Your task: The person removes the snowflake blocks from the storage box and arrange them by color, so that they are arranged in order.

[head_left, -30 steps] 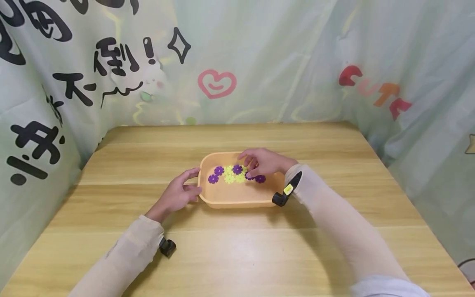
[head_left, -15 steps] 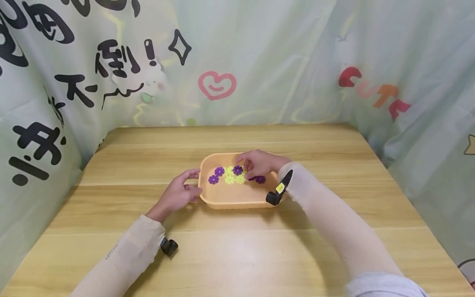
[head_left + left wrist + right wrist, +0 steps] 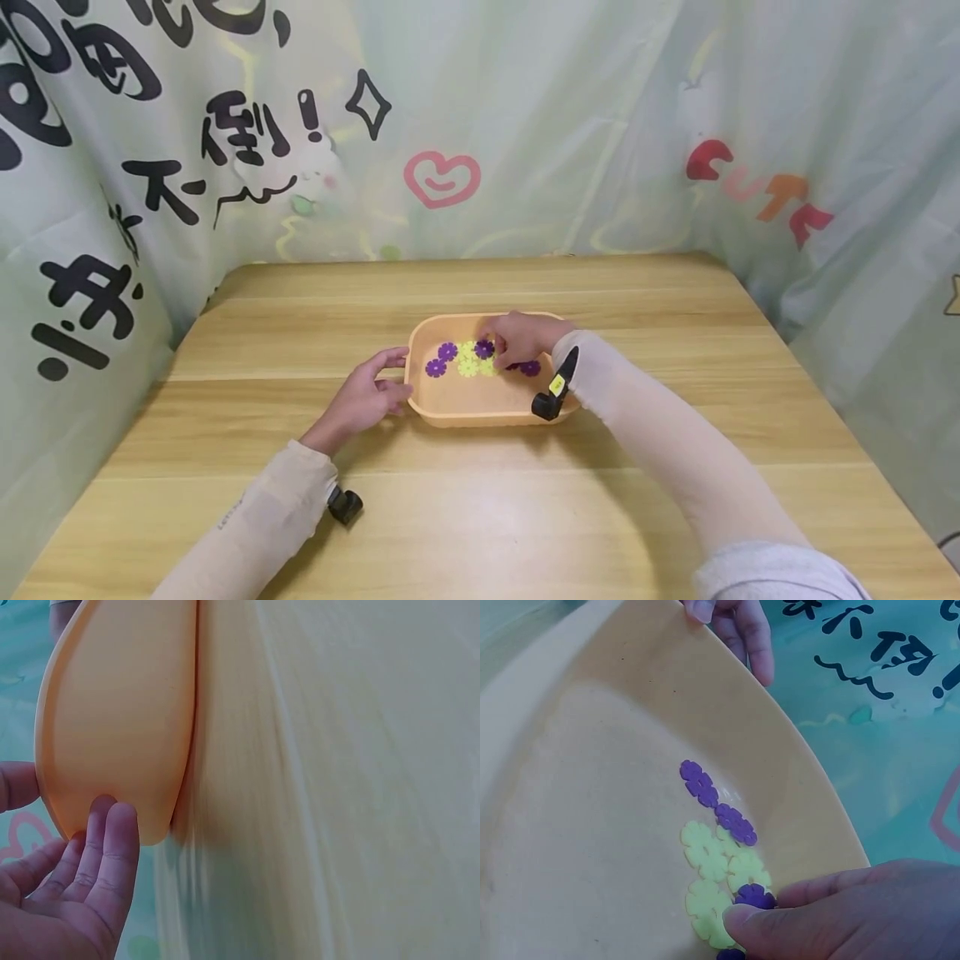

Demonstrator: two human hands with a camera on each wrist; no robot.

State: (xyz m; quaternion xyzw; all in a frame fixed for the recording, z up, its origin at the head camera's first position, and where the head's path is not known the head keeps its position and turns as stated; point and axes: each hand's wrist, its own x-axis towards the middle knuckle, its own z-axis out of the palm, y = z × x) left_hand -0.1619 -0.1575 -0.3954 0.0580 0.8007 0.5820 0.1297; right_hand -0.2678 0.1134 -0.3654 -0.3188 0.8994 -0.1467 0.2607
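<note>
Right hand: compared with a second ago, your right hand (image 3: 521, 335) has shifted leftward over the tray (image 3: 450, 396); its thumb and index finger now meet the middle purple piece (image 3: 485, 349) from either side, though you cannot tell whether it is pinched.
Left hand: your left hand (image 3: 367, 392) is where it was, gripping the tray's left end, thumb at the rim and fingers against the outer wall.
Flower pieces: the two left purple pieces (image 3: 436, 367) and the yellow pieces (image 3: 468, 367) lie as they did, flat on the tray floor.
Surroundings: the tray sits on a wood-grain table (image 3: 465, 517), with a pale curtain (image 3: 547, 125) behind, printed with black writing and a pink heart (image 3: 408, 179).
In the way: your right hand hides some pieces from the head view, and the black right wrist camera (image 3: 553, 398) overlaps the tray's near right rim there.
Middle purple piece: it lies at your right fingertips, beside the yellow cluster, well apart from your left hand.
Right purple piece: the far right purple piece (image 3: 530, 368) shows just below your right hand.
</note>
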